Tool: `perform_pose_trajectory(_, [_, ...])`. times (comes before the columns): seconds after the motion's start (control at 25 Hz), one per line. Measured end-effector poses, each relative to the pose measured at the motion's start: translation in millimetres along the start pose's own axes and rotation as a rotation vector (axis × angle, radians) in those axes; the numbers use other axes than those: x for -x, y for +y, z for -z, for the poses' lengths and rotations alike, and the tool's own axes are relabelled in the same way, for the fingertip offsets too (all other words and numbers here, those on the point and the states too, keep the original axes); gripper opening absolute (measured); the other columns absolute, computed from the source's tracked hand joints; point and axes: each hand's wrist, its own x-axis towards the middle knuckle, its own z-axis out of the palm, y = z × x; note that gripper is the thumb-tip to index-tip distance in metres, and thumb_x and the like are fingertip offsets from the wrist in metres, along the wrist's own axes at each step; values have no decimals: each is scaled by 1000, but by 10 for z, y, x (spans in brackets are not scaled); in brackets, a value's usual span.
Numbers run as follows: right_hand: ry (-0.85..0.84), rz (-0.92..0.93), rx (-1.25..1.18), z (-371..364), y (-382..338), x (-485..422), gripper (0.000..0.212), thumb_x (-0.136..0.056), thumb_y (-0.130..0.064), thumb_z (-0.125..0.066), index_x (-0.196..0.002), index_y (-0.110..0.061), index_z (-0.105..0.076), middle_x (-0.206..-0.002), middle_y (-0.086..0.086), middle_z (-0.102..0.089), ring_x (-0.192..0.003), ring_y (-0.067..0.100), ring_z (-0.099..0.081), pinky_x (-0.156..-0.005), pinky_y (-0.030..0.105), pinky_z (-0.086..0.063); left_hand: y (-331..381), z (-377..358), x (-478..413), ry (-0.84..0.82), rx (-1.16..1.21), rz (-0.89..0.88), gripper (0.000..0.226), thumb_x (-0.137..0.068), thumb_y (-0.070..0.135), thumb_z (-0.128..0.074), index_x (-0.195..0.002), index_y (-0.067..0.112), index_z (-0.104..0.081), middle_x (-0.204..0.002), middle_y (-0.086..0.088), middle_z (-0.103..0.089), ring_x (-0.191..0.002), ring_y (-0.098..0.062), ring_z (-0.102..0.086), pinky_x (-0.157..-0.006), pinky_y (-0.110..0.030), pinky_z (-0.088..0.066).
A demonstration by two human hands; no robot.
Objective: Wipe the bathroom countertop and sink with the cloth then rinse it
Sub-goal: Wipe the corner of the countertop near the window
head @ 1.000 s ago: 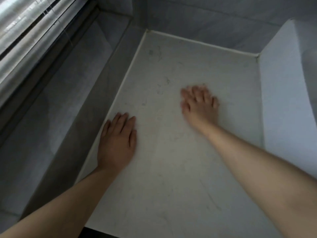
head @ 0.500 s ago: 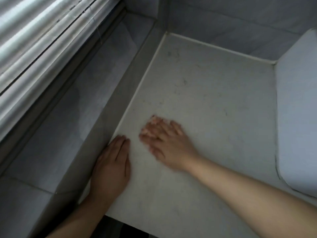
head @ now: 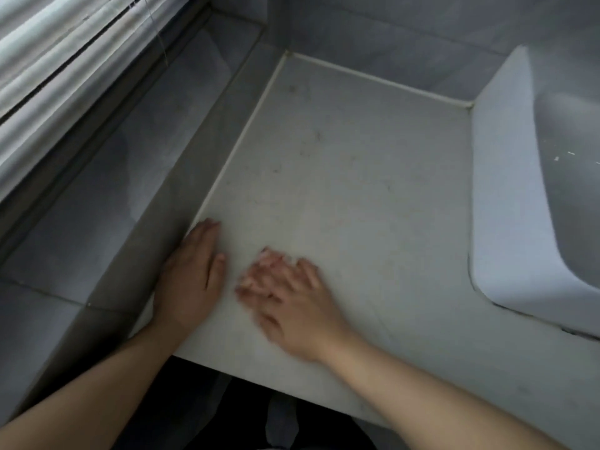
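The counter [head: 357, 190] is being swept by the right hand [head: 289, 297], fingers spread (no cloth visible); the left hand [head: 191, 274], fingers together, is being pressed flat at nine o'clock. Next, the cloth is needed.

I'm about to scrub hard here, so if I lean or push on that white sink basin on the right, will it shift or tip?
Probably not. The sink basin sits flat on the countertop with its back corner against the tiled wall, so it looks fixed. Its thick rim suggests something heavy and rigid. The smooth surface may be slippery under a hand.
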Motion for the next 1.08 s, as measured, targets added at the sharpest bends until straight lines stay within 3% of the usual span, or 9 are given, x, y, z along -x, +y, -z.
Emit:
perform_pose_trajectory(0.08, [63, -218, 59, 45, 474, 59, 47, -88, -44, -32, -126, -38, -58, -136, -6, -55, -132, 22, -37, -103, 53, -30, -4, -59, 0, -87, -211, -84, 55, -89, 35, -30, -128, 4, -53, -134, -18, -52, -125, -36, -47, -103, -40, -33])
perform_pose_trajectory(0.28, [-19, -1006, -67, 358, 1501, 440, 47, -97, -47, -24, -143, -47, -26, -159, -7, -14, -147, 20, -3, -111, 62, -6, 62, -88, 43, -134, -354, -67, 58, -88, 39, -28, -132, 9, -51, -138, -17, -49, -128, -37, -44, -105, -44, -26])
perform_pose_trajectory(0.36, [25, -962, 11, 243, 1138, 506, 49, -93, -48, -26, -141, -45, -34, -156, -5, -24, -145, 22, -12, -109, 63, -13, 101, -106, 64, -161, -357, -84, 58, -88, 41, -27, -135, 14, -48, -141, -14, -46, -131, -35, -41, -107, -46, -22])
perform_pose_trajectory(0.48, [121, -455, 48, -6, 34, 549, 49, -84, -47, -35, -128, -41, -54, -140, -4, -52, -133, 24, -35, -105, 57, -22, 180, -153, 115, -221, -347, -150, 55, -90, 42, -24, -137, 22, -45, -145, -8, -42, -135, -29, -35, -108, -52, -19])
perform_pose_trajectory(0.6, [78, -175, 61, -1, -194, 863, 44, -86, -47, -42, -129, -43, -50, -141, -6, -51, -133, 22, -36, -106, 50, -21, 218, -127, 97, -243, -329, -139, 57, -89, 42, -23, -137, 21, -45, -145, -8, -41, -136, -29, -33, -108, -55, -19])
perform_pose_trajectory(0.68, [103, -236, 121, 8, 194, 1293, 44, -86, -46, -41, -130, -43, -45, -139, -5, -52, -132, 20, -35, -104, 48, -22, 299, -130, 108, -247, -339, -156, 58, -88, 42, -25, -135, 17, -48, -143, -11, -44, -134, -31, -37, -106, -56, -22])
perform_pose_trajectory(0.88, [201, -1042, 89, 115, 832, 1649, 55, -85, -50, -27, -134, -38, -49, -147, -1, -44, -139, 25, -31, -107, 56, -24, 1014, -444, 238, -298, -252, -486, 53, -93, 44, -27, -130, 16, -53, -136, -12, -52, -127, -32, -47, -106, -50, -20])
perform_pose_trajectory(0.92, [228, -1050, 85, 118, 732, 1475, 55, -83, -49, -29, -132, -36, -53, -145, -1, -47, -137, 28, -36, -106, 57, -26, 1172, -527, 244, -305, -238, -538, 52, -91, 42, -31, -129, 16, -54, -136, -11, -52, -127, -32, -47, -106, -51, -20])
perform_pose_trajectory(1.08, [236, -586, 152, 23, 611, 1588, 42, -90, -42, -40, -128, -33, -56, -139, -2, -53, -131, 26, -45, -104, 47, -34, 1527, -730, 252, -322, -232, -585, 51, -87, 39, -34, -127, 15, -57, -136, -10, -53, -128, -31, -46, -107, -56, -26])
